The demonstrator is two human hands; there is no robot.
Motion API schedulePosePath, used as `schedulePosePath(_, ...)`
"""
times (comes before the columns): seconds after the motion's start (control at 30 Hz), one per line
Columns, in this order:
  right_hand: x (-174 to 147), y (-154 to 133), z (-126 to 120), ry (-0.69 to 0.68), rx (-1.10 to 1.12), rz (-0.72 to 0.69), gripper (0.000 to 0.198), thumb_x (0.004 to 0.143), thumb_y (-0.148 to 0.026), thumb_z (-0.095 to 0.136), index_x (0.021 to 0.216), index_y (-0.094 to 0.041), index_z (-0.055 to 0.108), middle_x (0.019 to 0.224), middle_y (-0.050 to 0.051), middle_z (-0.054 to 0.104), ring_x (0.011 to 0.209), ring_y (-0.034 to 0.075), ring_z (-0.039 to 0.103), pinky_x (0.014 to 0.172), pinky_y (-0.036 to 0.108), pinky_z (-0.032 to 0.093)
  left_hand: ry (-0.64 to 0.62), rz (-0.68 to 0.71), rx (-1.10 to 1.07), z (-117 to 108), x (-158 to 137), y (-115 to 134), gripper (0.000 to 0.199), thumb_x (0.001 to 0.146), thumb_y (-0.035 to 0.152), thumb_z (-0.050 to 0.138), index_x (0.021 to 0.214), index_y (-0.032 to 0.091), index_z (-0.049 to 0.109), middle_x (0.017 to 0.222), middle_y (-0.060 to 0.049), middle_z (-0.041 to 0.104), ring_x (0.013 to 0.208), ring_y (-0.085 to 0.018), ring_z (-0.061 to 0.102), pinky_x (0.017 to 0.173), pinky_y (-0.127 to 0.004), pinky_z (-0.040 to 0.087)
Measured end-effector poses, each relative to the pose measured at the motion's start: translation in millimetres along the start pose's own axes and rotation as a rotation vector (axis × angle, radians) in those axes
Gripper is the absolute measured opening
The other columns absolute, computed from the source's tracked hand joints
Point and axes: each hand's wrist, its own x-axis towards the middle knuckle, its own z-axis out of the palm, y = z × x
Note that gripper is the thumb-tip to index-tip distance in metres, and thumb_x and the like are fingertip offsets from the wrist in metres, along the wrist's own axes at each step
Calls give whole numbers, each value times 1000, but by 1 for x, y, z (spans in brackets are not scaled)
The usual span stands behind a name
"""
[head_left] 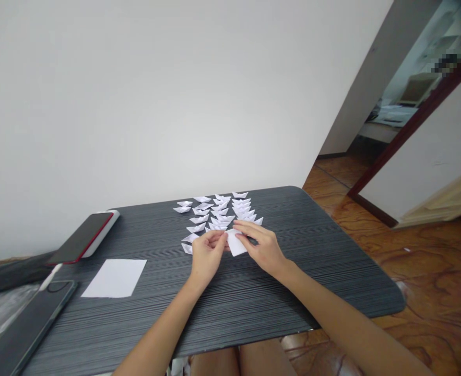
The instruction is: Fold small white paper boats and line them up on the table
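Note:
A small folded piece of white paper [236, 245] is held up between my two hands, over the middle of the dark table. My left hand [210, 254] pinches its left edge between thumb and fingers. On the other side, my right hand [262, 246] grips the right edge, its thumb on the near face and its fingers behind. Just beyond the hands stand several small white paper boats [219, 211] in uneven rows; the nearest ones are partly hidden by my fingers.
A square white sheet [115, 278] lies flat on the dark wood-grain table [304, 250] to the left. Farther left are a phone with a red edge [82, 236], a cable [50, 277] and another dark phone [34, 329]. A white wall [199, 99] rises behind the table.

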Motion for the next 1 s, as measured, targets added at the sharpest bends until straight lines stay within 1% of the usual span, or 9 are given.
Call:
schedulePosePath(0.07, 1, -1, 0, 21, 45, 37, 16, 77, -16, 50, 88, -17, 61, 101, 9, 61, 96, 16, 56, 88, 30, 42, 21, 21, -4, 0, 0, 0, 23, 62, 28, 64, 73, 8, 59, 64, -4, 65, 56, -15, 62, 55, -26, 53)
schedulePosePath(0.17, 4, -1, 1, 18, 231, 190, 8, 72, -19, 56, 79, -17, 58, 95, 8, 62, 90, 17, 57, 82, 30, 46, 28, 35, -16, 0, -1, 1, 25, 61, 30, 64, 73, 8, 59, 65, -5, 66, 57, -16, 63, 58, -28, 54)
schedulePosePath(0.27, 6, 1, 3, -73, 490, 365, 17, 68, -21, 60, 83, -17, 54, 85, 5, 62, 78, 15, 60, 70, 27, 49, 24, 22, -41, 1, -2, 2, 26, 61, 30, 64, 73, 8, 59, 63, -5, 66, 56, -17, 63, 58, -30, 54)
schedulePosePath(0.37, 5, 3, 5, -128, 571, 449, 18, 69, -23, 58, 85, -16, 53, 73, 2, 61, 66, 13, 60, 60, 24, 49, 2, -10, -43, 2, -3, 4, 25, 61, 30, 64, 71, 8, 59, 61, -4, 65, 54, -16, 62, 55, -28, 53)
schedulePosePath(0.47, 3, 4, 4, -81, 442, 409, 14, 72, -25, 56, 81, -16, 59, 73, 4, 62, 64, 13, 58, 60, 26, 49, -43, -75, -31, 1, -2, 7, 24, 62, 31, 64, 68, 8, 59, 56, -3, 64, 51, -15, 61, 51, -26, 52)
schedulePosePath(0.57, 4, 2, 0, -49, 365, 336, 13, 71, -26, 57, 78, -16, 62, 81, 7, 63, 73, 16, 59, 67, 29, 49, -101, -108, -55, 0, -2, 8, 24, 62, 31, 64, 67, 8, 59, 55, -3, 63, 50, -15, 61, 52, -26, 52)
schedulePosePath(0.73, 6, -5, -2, -178, 617, 547, 26, 66, -28, 61, 88, -15, 58, 72, 4, 64, 64, 15, 61, 60, 27, 51, -54, -57, -101, 2, -5, 6, 22, 62, 30, 64, 68, 10, 58, 59, -2, 65, 53, -16, 62, 52, -27, 52)
schedulePosePath(0.83, 6, -6, -2, -179, 686, 599, 23, 65, -28, 62, 83, -14, 58, 68, 3, 64, 61, 15, 61, 58, 27, 50, -44, -52, -120, 3, -6, 5, 21, 63, 30, 64, 67, 10, 58, 59, -2, 65, 53, -17, 62, 52, -28, 52)
schedulePosePath(1.0, 8, -4, -7, -94, 491, 411, 12, 68, -24, 60, 75, -14, 61, 77, 5, 63, 67, 15, 59, 60, 26, 48, -132, -109, -167, 1, -5, 8, 24, 65, 32, 62, 68, 8, 59, 58, -4, 65, 52, -17, 62, 53, -29, 52)
